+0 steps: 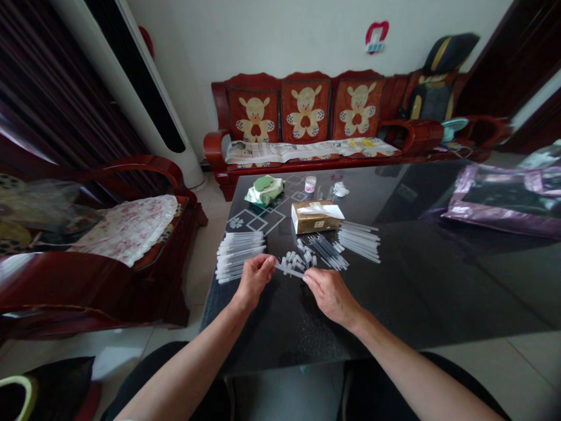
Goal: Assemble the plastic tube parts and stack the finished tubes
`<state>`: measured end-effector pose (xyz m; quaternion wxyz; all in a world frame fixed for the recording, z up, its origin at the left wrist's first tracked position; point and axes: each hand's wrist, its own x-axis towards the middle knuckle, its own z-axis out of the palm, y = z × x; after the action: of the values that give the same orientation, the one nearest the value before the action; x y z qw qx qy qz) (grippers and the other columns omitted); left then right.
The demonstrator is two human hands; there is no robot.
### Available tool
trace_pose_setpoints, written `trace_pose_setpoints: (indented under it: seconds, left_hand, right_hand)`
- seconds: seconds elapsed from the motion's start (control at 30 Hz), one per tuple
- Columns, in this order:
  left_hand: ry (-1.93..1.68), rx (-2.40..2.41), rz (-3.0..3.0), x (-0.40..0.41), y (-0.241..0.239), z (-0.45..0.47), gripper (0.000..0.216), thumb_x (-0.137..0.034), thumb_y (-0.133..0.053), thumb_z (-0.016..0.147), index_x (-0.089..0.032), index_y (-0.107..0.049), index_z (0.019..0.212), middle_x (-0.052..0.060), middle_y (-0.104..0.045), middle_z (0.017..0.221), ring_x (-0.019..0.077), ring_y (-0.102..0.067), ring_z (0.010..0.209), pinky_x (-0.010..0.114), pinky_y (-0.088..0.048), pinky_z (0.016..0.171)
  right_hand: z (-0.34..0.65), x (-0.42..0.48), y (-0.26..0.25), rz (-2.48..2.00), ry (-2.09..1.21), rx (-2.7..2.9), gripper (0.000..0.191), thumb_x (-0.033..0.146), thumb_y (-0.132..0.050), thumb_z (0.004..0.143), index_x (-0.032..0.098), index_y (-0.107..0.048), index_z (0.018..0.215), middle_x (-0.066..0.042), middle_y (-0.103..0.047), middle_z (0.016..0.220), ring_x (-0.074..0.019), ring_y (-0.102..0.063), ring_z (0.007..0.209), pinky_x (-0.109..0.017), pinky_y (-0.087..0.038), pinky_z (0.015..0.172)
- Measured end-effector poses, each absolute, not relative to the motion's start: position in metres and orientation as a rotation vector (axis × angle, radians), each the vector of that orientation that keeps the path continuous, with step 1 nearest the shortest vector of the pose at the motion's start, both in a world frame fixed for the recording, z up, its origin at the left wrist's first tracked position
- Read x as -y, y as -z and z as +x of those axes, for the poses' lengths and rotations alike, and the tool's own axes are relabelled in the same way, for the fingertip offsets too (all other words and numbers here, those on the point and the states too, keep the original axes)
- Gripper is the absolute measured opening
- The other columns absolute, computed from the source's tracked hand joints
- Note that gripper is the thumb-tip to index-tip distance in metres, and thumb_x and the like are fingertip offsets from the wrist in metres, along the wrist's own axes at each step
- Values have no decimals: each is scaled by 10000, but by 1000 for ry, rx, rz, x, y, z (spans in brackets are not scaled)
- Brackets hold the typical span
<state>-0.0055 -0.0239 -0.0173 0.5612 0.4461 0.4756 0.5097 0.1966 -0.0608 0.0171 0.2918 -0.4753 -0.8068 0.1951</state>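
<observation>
Between my two hands stretches a thin translucent white plastic tube (290, 270). My left hand (258, 275) pinches its left end, where a small dark tip shows at the fingers. At the other end my right hand (329, 292) closes its fingertips on the tube. Just beyond the hands lie several short white caps (293, 258) in a loose heap. Thin dark rods (326, 251) form a bundle to their right. A stack of white tubes (236, 251) is beside my left hand, and more white tubes (359, 240) lie farther right.
A tissue box (311, 222) stands behind the small parts on the dark glossy table (421, 292). Farther back are a green wipes pack (265, 192), a small white jar (310, 184) and a crumpled tissue (340, 189). A purple-edged bag (464, 219) lies at the right.
</observation>
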Motion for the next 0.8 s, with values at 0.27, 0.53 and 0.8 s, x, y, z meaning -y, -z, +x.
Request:
trace_pose_setpoints:
  seconds: [0.27,0.53,0.8]
  left_hand:
    - [-1158,-966,912,23,11,-9,317,-433,-685,734,-119,-646,751,-33,-457,563,34,-341,453,171,-230,427]
    - [-1154,-1046,1047,17,11,-15,335,-457,-641,767,-127,-679,807,-12,-532,584,47,-403,438,180,-274,421]
    - [-1168,-1030,1030,15,11,-19,389,-493,-599,791,-116,-692,819,18,-589,639,52,-454,440,182,-323,421]
  right_hand:
    - [196,62,-8,-1239,-587,2062,311,295,-383,943,182,-586,736,-12,-549,605,-130,-504,564,-240,-346,594]
    - [199,55,-4,-1226,-615,2050,298,311,-388,946,179,-616,808,-25,-591,651,-139,-537,600,-241,-368,612]
    - [193,58,-7,-1225,-590,2067,298,313,-396,940,188,-617,783,-26,-592,626,-144,-538,577,-248,-360,599]
